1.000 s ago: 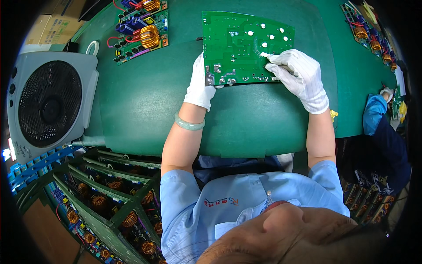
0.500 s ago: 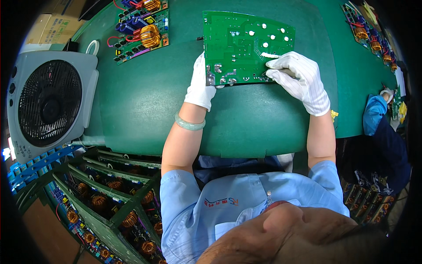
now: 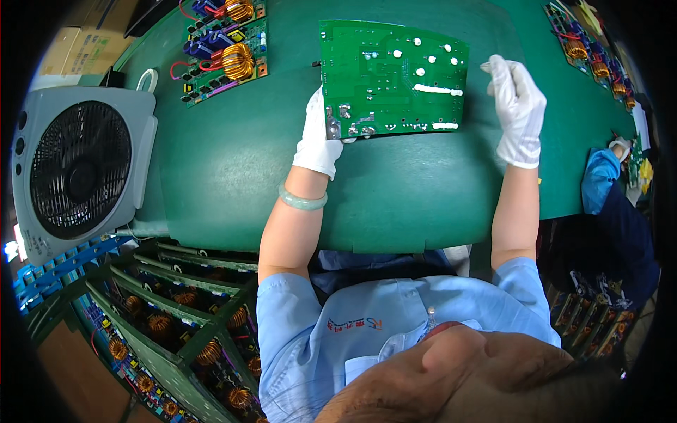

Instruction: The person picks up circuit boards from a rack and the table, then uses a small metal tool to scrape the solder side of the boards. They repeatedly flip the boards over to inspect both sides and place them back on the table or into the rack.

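A green printed circuit board [image 3: 384, 84] stands tilted over the bench, its solder side showing. White round dabs, a long white strip and a shorter white strip near the lower edge mark its face. My left hand [image 3: 321, 137], in a white glove, grips it at the left edge; the fingers are mostly hidden behind the board. To the right of the board and apart from it, my gloved right hand [image 3: 518, 106] is raised with thumb and fingers pinched together. What that pinch holds, if anything, is too small to make out.
Finished boards with copper coils [image 3: 236, 62] lie at the back left of the green bench [image 3: 247, 169]. A grey fan [image 3: 81, 166] stands left. Below it, a green rack [image 3: 187, 345] holds more boards. Another person's blue sleeve [image 3: 599, 180] and more coil boards [image 3: 599, 69] are at right.
My right hand has left the board's right side, moving right and up. The two white strips, partly covered before, now show fully. The board has shifted slightly left in my left hand.
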The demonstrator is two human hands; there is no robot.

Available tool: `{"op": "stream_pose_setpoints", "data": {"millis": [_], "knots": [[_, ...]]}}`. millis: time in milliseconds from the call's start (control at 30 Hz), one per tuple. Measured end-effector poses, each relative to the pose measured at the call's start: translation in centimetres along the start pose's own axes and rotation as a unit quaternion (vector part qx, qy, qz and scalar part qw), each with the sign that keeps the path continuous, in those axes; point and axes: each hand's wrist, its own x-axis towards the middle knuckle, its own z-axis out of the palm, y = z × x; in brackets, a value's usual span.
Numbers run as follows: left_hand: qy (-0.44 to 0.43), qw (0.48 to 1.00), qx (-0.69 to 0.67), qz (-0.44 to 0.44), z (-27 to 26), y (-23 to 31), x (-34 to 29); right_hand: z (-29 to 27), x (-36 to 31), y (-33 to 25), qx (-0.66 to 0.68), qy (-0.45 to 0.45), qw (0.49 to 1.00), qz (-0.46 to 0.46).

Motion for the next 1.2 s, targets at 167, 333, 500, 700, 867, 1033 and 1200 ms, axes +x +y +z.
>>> {"op": "stream_pose_setpoints", "data": {"millis": [167, 333, 500, 700, 867, 1033, 1200], "knots": [[-0.009, 0.999, -0.037, 0.016, 0.8, 0.2, -0.2, -1.8, 2.0, 4.5, -0.033, 0.028, 0.987, 0.152], [-0.005, 1.0, -0.028, 0.0, 0.6, 0.4, -0.3, -1.2, 2.9, 7.0, -0.152, -0.01, 0.974, 0.168], [-0.024, 0.999, -0.034, -0.012, -0.2, -0.2, 0.7, -0.7, 2.8, 6.9, -0.009, 0.032, 0.975, 0.219], [0.007, 0.999, -0.043, -0.03, 0.7, 0.3, -0.1, -2.0, 2.7, 6.2, 0.237, -0.033, 0.928, 0.286], [0.015, 0.999, -0.034, -0.02, 1.1, 0.5, -0.4, -1.2, 3.0, 7.1, 0.255, 0.044, 0.936, 0.24], [-0.018, 0.998, -0.05, 0.014, 0.2, -0.1, 0.1, -0.1, 2.8, 5.2, 0.266, 0.095, 0.91, 0.304], [-0.035, 0.997, -0.054, 0.036, -0.1, -0.3, 0.0, 0.8, 3.1, 7.1, 0.399, 0.188, 0.878, 0.188]]}}
